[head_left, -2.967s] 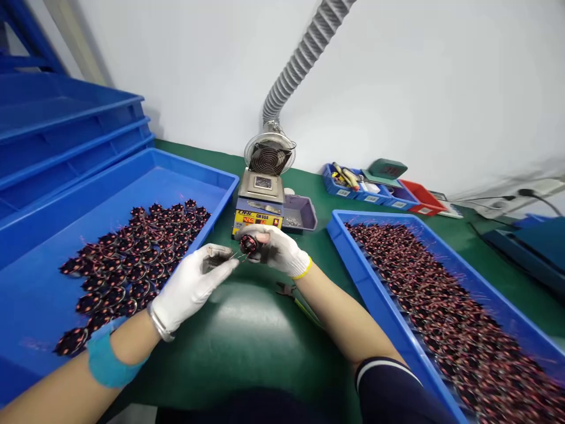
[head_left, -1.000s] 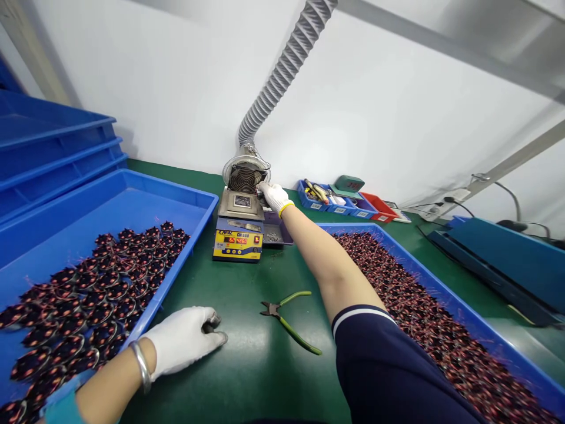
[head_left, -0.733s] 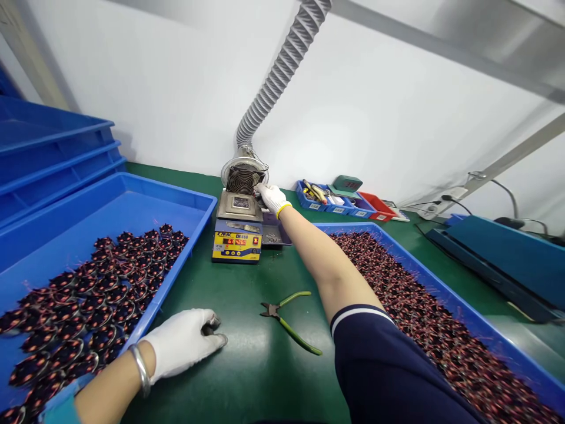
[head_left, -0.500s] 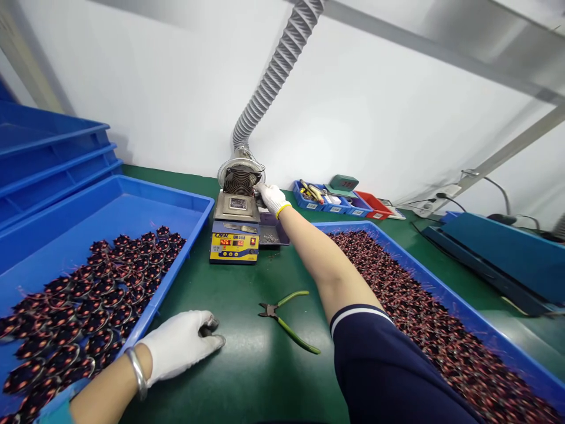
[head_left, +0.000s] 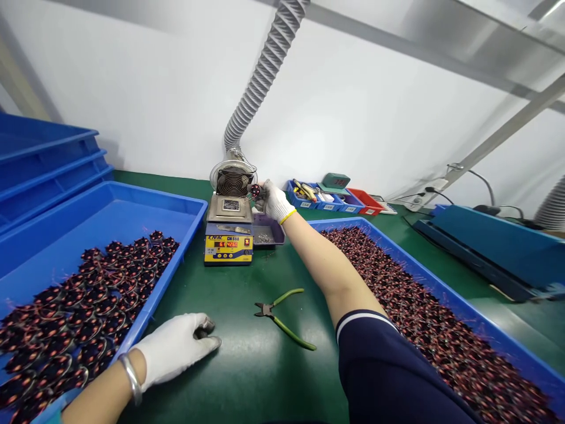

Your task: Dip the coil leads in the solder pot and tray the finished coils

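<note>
My right hand (head_left: 274,200), in a white glove, reaches far forward and is closed on a small dark wound coil (head_left: 255,190), held just right of the solder pot (head_left: 229,227) and its round fan grille (head_left: 232,181). My left hand (head_left: 174,349), also gloved, rests on the green mat near the front edge, fingers curled over a small dark object (head_left: 203,328) that I cannot make out. Green-handled cutters (head_left: 282,318) lie on the mat between my arms.
A blue tray (head_left: 66,235) on the left holds rows of dark coils (head_left: 83,300). A long blue tray (head_left: 485,330) on the right is full of coils. A small purple dish (head_left: 268,232) sits beside the pot. Small parts bins (head_left: 335,197) line the wall. Blue trays are stacked at far left.
Three seconds ago both hands held a coil together near me. Since then the right hand reached to the pot, and in the last half second it lifted the coil into sight beside the fan.
</note>
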`<state>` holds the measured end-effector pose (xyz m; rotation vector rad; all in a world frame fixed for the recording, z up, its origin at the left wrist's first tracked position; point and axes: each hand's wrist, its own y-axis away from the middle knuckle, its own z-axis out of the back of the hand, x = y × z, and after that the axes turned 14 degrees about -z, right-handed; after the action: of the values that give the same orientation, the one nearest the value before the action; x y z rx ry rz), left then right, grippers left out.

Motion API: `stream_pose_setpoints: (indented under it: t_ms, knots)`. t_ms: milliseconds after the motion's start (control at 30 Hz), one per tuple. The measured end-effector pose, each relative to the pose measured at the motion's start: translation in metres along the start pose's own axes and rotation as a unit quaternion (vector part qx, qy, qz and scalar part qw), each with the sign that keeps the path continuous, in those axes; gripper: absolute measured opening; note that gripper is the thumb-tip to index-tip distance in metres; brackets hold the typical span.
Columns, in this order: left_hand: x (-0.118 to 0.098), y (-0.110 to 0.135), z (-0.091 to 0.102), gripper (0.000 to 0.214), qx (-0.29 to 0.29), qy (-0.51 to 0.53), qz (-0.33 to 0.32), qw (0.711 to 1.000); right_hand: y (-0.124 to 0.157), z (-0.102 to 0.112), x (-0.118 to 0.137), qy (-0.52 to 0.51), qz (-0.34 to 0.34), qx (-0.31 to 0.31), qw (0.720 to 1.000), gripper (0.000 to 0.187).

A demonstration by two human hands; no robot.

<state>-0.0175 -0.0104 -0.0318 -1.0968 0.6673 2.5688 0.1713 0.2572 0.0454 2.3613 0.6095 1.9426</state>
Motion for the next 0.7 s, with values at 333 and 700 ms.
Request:
stream_pose_setpoints:
  t_ms: [333,700]
  knots:
    - [-0.001,-0.001,0.002,0.045,0.014,-0.005,0.001,1.000,0.030,0.006,-0.003,-0.061,-0.021,0.068,0.996,0.029]
    - [0.027,-0.008,-0.012,0.042,0.004,-0.069,-0.026,0.997,0.125,0.125,0.004,0.057,0.085,-0.111,0.989,0.044]
